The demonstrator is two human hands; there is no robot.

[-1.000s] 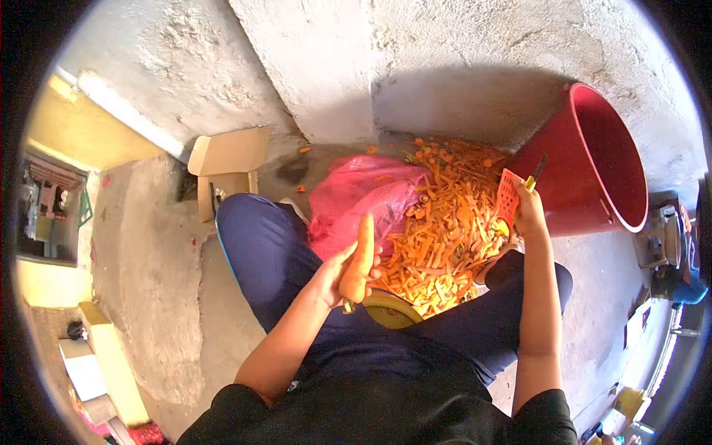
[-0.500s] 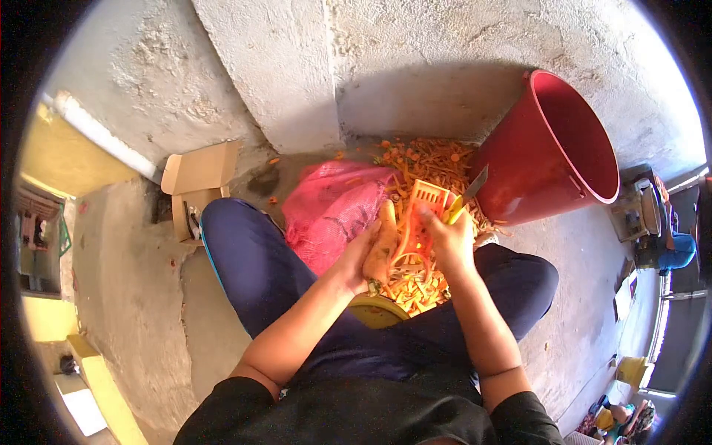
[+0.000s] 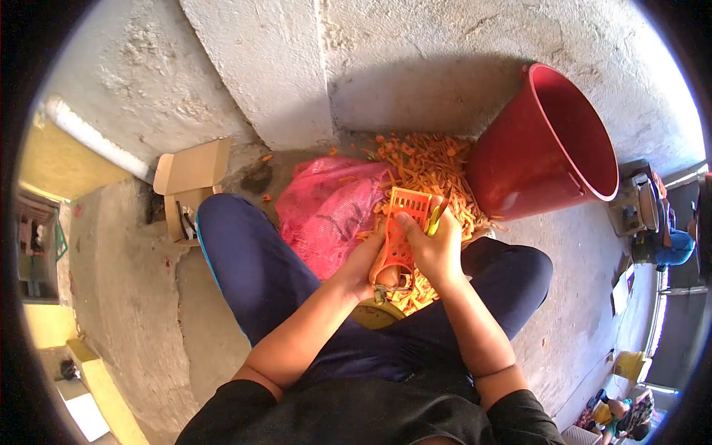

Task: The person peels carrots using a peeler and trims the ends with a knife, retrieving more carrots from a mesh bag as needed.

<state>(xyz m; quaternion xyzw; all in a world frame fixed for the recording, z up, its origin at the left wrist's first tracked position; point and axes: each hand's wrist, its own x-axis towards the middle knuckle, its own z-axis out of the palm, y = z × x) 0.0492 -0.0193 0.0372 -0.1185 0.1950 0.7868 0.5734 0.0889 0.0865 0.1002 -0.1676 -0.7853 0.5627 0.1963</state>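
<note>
My left hand is closed around a thick carrot, whose stem end points toward me. Over the carrot lies an orange plastic peeler with a perforated body, hiding most of it. My right hand grips this peeler, thumb on top. A small knife with a yellow-green handle is also tucked in that hand, its blade pointing away. Orange strips lie below my hands, in a yellow container partly hidden by my legs.
A pink mesh sack lies beyond my left knee. Orange peelings are heaped against the wall, beside a big tilted red bucket. An open cardboard box stands at left. Other people sit at far right.
The peeler has come left and down onto the carrot, which was bare beside it before. My right hand has moved with it, carrying the knife along.
</note>
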